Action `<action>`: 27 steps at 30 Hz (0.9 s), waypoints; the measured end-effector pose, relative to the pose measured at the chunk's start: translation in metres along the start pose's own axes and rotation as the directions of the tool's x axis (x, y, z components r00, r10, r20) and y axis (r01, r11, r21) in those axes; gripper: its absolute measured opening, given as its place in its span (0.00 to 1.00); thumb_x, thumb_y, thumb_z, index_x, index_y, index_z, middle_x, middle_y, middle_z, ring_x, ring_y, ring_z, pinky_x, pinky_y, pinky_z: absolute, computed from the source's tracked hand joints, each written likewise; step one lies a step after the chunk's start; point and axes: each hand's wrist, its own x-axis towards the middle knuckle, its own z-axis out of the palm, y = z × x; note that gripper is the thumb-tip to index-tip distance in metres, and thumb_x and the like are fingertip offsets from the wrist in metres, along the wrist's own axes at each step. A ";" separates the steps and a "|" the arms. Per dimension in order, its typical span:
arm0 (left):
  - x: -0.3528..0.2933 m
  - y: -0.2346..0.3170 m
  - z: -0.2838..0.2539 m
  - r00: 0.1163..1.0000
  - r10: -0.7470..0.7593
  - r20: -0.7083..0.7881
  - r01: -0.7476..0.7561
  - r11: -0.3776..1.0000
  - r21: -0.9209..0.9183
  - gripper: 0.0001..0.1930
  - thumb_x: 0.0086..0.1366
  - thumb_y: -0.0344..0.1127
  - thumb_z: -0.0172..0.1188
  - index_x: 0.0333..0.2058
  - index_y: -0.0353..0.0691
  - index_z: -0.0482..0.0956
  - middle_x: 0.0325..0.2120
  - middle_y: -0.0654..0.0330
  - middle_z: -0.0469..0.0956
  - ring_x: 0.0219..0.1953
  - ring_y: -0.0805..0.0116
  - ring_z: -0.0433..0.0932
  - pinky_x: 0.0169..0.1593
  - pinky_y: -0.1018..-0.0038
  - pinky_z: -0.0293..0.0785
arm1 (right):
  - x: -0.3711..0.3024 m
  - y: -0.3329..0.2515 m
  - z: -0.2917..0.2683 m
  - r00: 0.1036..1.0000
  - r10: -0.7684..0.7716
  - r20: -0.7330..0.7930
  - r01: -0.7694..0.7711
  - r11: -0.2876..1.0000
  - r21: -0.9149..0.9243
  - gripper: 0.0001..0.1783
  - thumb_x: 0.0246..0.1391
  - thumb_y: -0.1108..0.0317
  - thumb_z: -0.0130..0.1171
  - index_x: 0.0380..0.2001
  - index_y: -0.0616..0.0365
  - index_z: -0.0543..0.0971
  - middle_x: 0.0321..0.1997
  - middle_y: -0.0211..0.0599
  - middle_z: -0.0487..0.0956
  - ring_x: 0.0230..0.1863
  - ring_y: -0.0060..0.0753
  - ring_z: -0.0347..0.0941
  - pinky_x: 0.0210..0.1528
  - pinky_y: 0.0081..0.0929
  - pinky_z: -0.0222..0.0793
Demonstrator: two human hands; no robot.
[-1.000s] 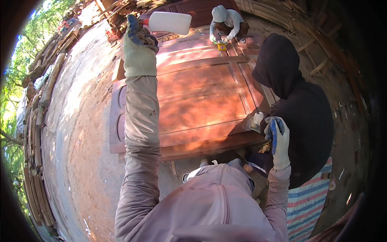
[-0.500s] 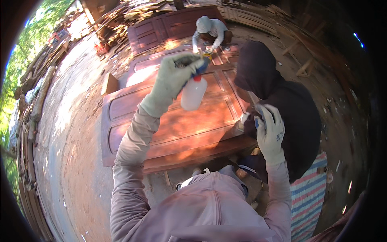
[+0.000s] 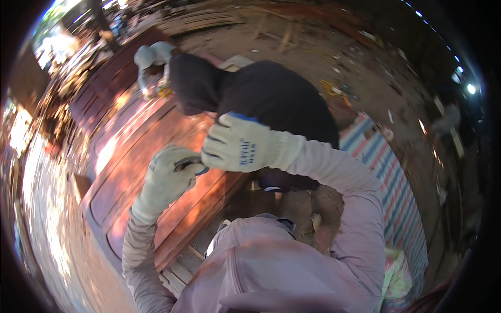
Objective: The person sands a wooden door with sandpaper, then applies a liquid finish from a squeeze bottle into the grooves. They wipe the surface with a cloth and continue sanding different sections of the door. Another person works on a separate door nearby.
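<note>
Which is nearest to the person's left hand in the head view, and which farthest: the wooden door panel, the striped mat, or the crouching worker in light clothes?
From the left hand:
1. Wooden door panel, right beneath and beside the hand.
2. Crouching worker in light clothes, at the panel's far end, upper left.
3. Striped mat, on the ground to the right, beyond the person in the dark hood.

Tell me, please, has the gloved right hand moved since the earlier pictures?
Yes. The gloved right hand has risen from the near edge of the reddish wooden door panel and now meets the gloved left hand above that panel.
</note>
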 end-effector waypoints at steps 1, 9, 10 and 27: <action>-0.001 0.009 0.011 0.997 -0.076 0.010 0.077 0.993 -0.092 0.06 0.55 0.24 0.69 0.33 0.35 0.85 0.29 0.56 0.82 0.28 0.65 0.79 0.34 0.68 0.74 | -0.012 -0.006 -0.013 0.999 0.036 0.024 -0.037 0.999 0.033 0.08 0.54 0.56 0.55 0.32 0.46 0.76 0.30 0.23 0.70 0.34 0.29 0.68 0.38 0.35 0.64; 0.008 0.079 0.122 0.995 -0.097 0.011 0.091 0.888 -0.450 0.10 0.51 0.23 0.71 0.34 0.36 0.86 0.30 0.60 0.84 0.28 0.62 0.79 0.36 0.66 0.76 | -0.106 -0.056 -0.109 0.917 0.339 0.211 -0.372 0.918 0.141 0.05 0.51 0.59 0.57 0.29 0.45 0.75 0.28 0.23 0.70 0.32 0.26 0.70 0.37 0.33 0.64; 0.006 0.090 0.137 0.980 -0.190 0.060 0.193 0.829 -0.524 0.10 0.51 0.24 0.71 0.34 0.36 0.86 0.29 0.60 0.83 0.29 0.62 0.79 0.37 0.66 0.76 | -0.116 -0.064 -0.120 0.895 0.371 0.249 -0.415 0.897 0.156 0.06 0.51 0.59 0.57 0.29 0.45 0.76 0.28 0.23 0.71 0.33 0.26 0.70 0.37 0.33 0.65; -0.055 0.191 0.255 0.995 0.089 -0.047 -0.097 0.972 -0.215 0.17 0.38 0.20 0.70 0.32 0.38 0.82 0.29 0.59 0.81 0.34 0.56 0.77 0.38 0.63 0.74 | -0.209 -0.200 -0.222 0.245 0.596 0.765 -0.699 -0.438 0.565 0.13 0.69 0.62 0.51 0.34 0.57 0.79 0.26 0.36 0.78 0.30 0.39 0.76 0.37 0.39 0.68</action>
